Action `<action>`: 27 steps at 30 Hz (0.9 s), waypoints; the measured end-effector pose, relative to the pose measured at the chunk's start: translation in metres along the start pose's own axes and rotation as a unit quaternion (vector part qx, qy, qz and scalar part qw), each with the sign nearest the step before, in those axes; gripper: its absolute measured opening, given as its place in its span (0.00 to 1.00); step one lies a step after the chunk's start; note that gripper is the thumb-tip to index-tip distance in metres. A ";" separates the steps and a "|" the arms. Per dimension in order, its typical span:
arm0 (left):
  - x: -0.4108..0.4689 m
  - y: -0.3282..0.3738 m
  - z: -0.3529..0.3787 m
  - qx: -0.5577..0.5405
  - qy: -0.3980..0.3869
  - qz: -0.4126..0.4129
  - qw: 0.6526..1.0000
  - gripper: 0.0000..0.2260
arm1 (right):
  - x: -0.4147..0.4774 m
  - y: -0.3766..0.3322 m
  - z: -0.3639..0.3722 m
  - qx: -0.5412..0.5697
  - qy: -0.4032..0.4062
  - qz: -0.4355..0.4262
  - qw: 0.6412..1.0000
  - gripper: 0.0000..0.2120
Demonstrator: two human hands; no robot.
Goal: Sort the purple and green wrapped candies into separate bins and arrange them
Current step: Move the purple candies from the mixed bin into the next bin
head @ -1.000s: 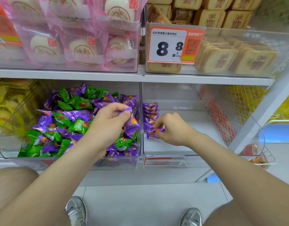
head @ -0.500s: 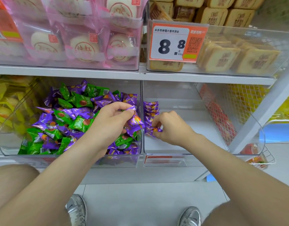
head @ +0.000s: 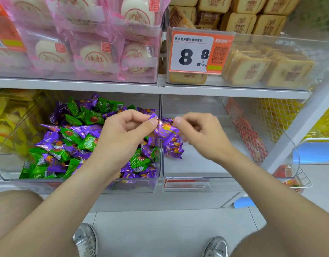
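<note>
The clear left bin (head: 82,180) holds a mixed heap of green candies (head: 70,135) and purple candies (head: 48,140). In the clear right bin (head: 206,164), a short row of purple candies (head: 173,150) lies along the left wall. My left hand (head: 126,132) pinches the left end of one purple candy (head: 165,129), held above the wall between the bins. My right hand (head: 202,135) has its fingers curled, and its fingertips pinch the candy's right end. The right hand is slightly blurred.
The shelf above carries pink-wrapped cakes (head: 93,56), an 8.8 price tag (head: 199,52) and tan biscuit packs (head: 252,69). Yellow packs (head: 5,123) fill the bin at far left. A wire basket (head: 297,179) with red packs hangs at right. My shoes (head: 85,240) stand on the floor.
My right hand left the row of purple candies and rose to the left. My left hand carried its purple candy right, and the two hands now meet at it.
</note>
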State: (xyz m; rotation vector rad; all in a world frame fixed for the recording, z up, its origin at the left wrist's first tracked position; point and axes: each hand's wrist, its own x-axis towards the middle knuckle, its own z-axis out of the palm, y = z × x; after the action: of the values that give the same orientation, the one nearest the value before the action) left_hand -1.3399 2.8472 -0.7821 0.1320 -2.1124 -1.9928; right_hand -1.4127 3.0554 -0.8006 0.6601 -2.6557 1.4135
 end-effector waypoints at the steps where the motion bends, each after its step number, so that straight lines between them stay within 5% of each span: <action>1: -0.002 0.001 0.001 -0.004 -0.003 0.009 1.000 0.04 | -0.005 -0.011 -0.004 0.115 -0.031 0.017 0.993 0.12; 3: -0.005 0.001 0.004 -0.002 -0.027 0.013 1.000 0.05 | -0.017 -0.023 -0.010 0.208 -0.071 0.023 0.975 0.12; 9: -0.005 -0.006 0.000 0.020 -0.079 -0.056 0.995 0.10 | -0.014 -0.006 -0.028 0.196 -0.084 0.049 0.976 0.08; 13: 0.005 -0.017 -0.009 0.244 0.019 0.054 0.968 0.05 | -0.006 0.022 -0.026 -0.016 -0.030 0.079 0.996 0.05; 17: 0.007 -0.024 -0.014 0.404 -0.046 0.090 0.909 0.04 | -0.006 0.035 -0.002 -0.160 -0.136 0.079 0.975 0.02; 21: 0.006 -0.035 -0.012 0.478 -0.111 0.130 0.861 0.08 | -0.004 0.043 0.018 -0.247 -0.149 0.031 0.957 0.03; 27: 0.007 -0.042 -0.010 0.513 -0.151 0.138 0.833 0.15 | 0.004 0.050 0.024 -0.273 -0.148 0.010 0.950 0.03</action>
State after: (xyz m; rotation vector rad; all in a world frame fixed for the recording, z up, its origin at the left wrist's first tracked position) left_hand -1.3478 2.8327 -0.8228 -0.3166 -2.9530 -0.5680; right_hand -1.4327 3.0595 -0.8522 0.8232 -3.0765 0.5472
